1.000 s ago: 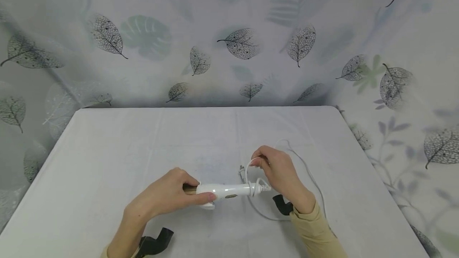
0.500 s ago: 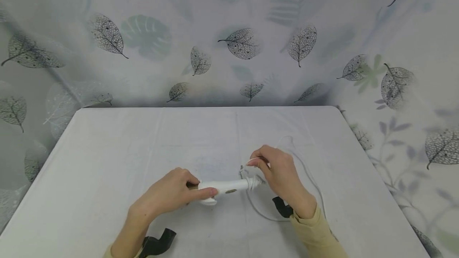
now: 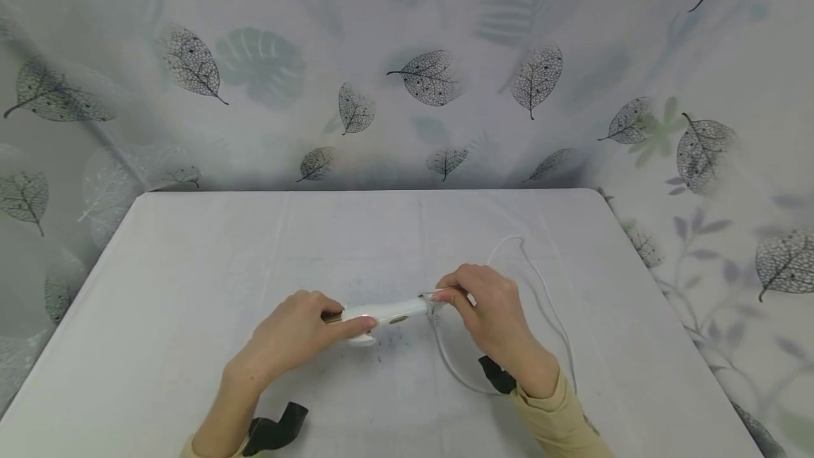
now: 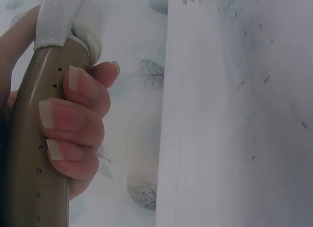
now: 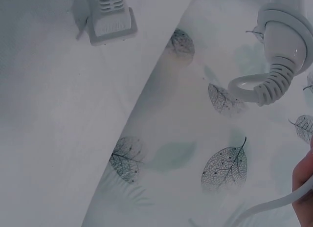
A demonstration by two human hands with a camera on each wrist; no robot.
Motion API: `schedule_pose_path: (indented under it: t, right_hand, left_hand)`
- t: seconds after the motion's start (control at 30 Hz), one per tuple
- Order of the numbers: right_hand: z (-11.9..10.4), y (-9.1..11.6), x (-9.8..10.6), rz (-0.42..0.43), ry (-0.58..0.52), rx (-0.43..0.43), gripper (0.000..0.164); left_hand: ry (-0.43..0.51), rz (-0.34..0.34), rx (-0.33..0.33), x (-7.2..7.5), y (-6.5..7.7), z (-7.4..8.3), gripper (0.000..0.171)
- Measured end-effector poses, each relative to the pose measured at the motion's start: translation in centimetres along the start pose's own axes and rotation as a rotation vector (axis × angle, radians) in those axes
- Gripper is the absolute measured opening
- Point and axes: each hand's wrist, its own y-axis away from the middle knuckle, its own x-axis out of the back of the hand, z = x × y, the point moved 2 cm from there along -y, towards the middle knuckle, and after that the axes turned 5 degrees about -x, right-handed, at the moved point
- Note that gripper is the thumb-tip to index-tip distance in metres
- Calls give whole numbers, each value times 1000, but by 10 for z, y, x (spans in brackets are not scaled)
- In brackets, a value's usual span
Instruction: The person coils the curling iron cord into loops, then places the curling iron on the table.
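Seen through the head camera from my distant station, a black wrist piece (image 3: 276, 430) sits at lower left, beside the wrist of the left hand (image 3: 295, 331). I find this hand closed around the hair-styling iron (image 3: 384, 312): the left wrist view shows its fingers curled about the brown barrel (image 4: 36, 139), which is pierced by a row of small holes, while in the head view the thumb lies along the white handle. The iron is held above the near middle of the white surface (image 3: 210, 267). Its long axis runs left to right, roughly parallel to the far edge; the barrel points left, into the hand, and the cord end points right, set slightly higher in my head view. A white lever (image 3: 362, 340) projects on the near side, and an oval badge (image 3: 398, 319) marks the handle farther right. At the handle's right end the ribbed cord sleeve (image 5: 276, 85) bends into a tight loop. The plug (image 5: 112, 21) appears over the surface; whether it touches I cannot tell. Rightmost, the right hand (image 3: 490, 302) pinches the white cord (image 5: 279, 203) between thumb and fingers just beside the handle end, the remaining length forming a wide loop around this hand. A tan sleeve (image 3: 553, 412) covers the forearm. Behind, I note a leaf-printed backdrop (image 3: 394, 27).
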Motion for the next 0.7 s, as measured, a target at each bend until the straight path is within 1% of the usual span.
schedule_pose_path:
  t: [0.1,0.2,0.27,0.37,0.43,0.53,0.7]
  right_hand:
    - [0,0,-1,7,-10,1,27]
    - [1,0,-2,-1,-21,-18,19]
    - [2,1,-2,-20,-28,-44,15]
    - [2,3,-3,-59,-31,-95,18]
    - [3,4,-3,-83,-13,-129,19]
    - [3,5,-3,-104,33,-172,15]
    - [6,3,-2,-83,111,-209,11]
  left_hand:
    - [-20,26,-1,2,-1,-3,67]
    - [-34,47,-17,2,-1,-5,66]
    - [-42,57,-14,2,-2,-7,67]
    - [-58,81,-2,2,-3,-7,66]
    - [-64,95,15,3,-3,-7,66]
    - [-72,115,45,4,-3,-6,67]
    - [-68,157,91,6,-3,-4,71]
